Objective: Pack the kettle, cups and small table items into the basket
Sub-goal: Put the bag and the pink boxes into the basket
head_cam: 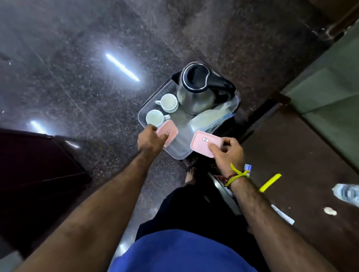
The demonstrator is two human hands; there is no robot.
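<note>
Hands both grasp pink rectangular plastic boxes: left hand (pixel 151 140) one (pixel 167 131) inside clear plastic basket (pixel 180 150); right hand (pixel 229 155) another (pixel 205 143) at its four-o'clock rim.

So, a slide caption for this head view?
Both hands lower pink boxes into basket beside kettle.

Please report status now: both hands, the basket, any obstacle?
Left hand, right hand each grip a pink box. Basket holds kettle, two cups. No obstacle seen.

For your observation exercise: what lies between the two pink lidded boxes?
Head view: only the clear plastic basket's bare floor lies between the left pink lidded box and the right pink lidded box.
</note>
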